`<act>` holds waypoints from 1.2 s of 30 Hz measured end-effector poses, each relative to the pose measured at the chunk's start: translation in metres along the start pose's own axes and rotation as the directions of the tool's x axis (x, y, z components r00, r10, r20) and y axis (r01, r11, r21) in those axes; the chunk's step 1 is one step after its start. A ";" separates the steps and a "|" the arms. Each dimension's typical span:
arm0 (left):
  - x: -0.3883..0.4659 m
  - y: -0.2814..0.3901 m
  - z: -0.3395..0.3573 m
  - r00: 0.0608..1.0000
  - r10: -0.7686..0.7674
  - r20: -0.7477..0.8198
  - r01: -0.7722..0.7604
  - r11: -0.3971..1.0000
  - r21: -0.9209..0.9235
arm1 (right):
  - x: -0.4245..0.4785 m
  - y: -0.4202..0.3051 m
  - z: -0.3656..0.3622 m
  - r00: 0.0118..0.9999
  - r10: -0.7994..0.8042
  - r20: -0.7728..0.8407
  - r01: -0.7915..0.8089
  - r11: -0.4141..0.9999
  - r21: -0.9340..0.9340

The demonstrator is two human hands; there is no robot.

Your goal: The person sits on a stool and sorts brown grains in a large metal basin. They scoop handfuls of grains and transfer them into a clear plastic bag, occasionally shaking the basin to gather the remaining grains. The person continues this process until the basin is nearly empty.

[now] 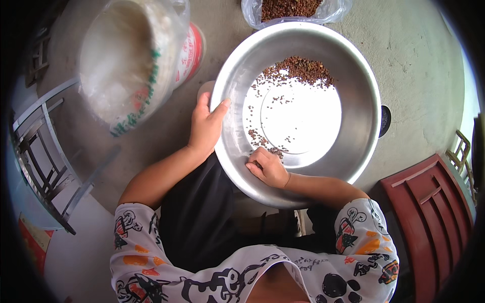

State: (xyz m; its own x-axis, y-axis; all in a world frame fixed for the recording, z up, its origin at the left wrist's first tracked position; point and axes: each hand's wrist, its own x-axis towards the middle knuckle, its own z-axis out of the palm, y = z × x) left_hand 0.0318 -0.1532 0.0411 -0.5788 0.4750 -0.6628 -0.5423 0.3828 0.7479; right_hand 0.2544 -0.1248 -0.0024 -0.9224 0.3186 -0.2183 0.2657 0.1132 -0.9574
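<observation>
A wide silver metal basin rests over my lap, tilted so that I look down into it. My left hand grips its left rim, thumb on top and fingers outside. Inside the basin, at its lower left, my right hand is curled with small dark grains showing between thumb and forefinger. Reddish-brown dried grains that look like Sichuan peppercorns are heaped at the basin's far side. Loose peppercorns lie scattered down the left of its bright floor, some right beside my right hand.
Beyond the basin sits a clear plastic bag of similar peppercorns. A large plastic bag with green writing stands at the upper left, against a red-and-white bucket. A metal frame is at left, a red slatted seat at right.
</observation>
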 end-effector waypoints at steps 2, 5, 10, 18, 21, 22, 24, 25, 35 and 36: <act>0.003 -0.002 -0.002 1.000 -0.015 -0.007 0.015 1.000 -0.023 | 0.001 -0.007 -0.006 0.998 0.010 0.058 -0.013 0.999 0.045; 0.010 -0.011 -0.009 0.998 0.042 0.040 -0.045 0.996 0.077 | -0.005 -0.011 -0.008 0.966 0.196 0.168 -0.233 0.942 0.242; 0.012 -0.017 -0.013 0.998 0.056 0.032 -0.058 0.995 0.086 | 0.027 -0.021 -0.043 0.758 0.427 0.493 -0.646 0.599 0.474; 0.018 -0.023 -0.017 0.998 0.014 0.065 -0.019 0.997 0.074 | 0.083 0.035 -0.108 0.765 0.426 0.483 -0.621 0.289 0.729; 0.019 -0.021 -0.015 0.997 0.028 0.070 -0.032 0.997 0.064 | 0.093 0.045 -0.119 0.795 0.450 0.406 -0.554 0.268 0.788; 0.020 -0.023 -0.017 0.997 0.032 0.071 -0.038 0.997 0.074 | 0.095 0.047 -0.121 0.803 0.461 0.379 -0.535 0.276 0.798; 0.020 -0.024 -0.018 0.998 0.026 0.063 -0.031 0.995 0.094 | 0.102 0.044 -0.130 0.827 0.433 0.359 -0.504 0.288 0.814; 0.019 -0.023 -0.018 0.999 0.014 0.052 -0.019 0.994 0.103 | 0.106 0.038 -0.136 0.829 0.448 0.335 -0.487 0.285 0.825; 0.023 -0.032 -0.018 0.997 0.004 0.073 -0.008 0.999 0.051 | 0.232 -0.006 -0.247 0.983 0.179 0.033 -0.063 0.168 0.984; 0.024 -0.032 -0.019 0.998 -0.006 0.070 0.002 0.999 0.048 | 0.237 -0.011 -0.248 0.988 0.153 0.017 -0.038 0.133 0.990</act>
State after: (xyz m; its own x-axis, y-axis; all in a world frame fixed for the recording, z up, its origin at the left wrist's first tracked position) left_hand 0.0238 -0.1690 0.0012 -0.5318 0.5270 -0.6629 -0.5135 0.4218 0.7473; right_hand 0.1020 0.1828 0.0029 -0.8755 0.3158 -0.3659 -0.2072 -0.9292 -0.3062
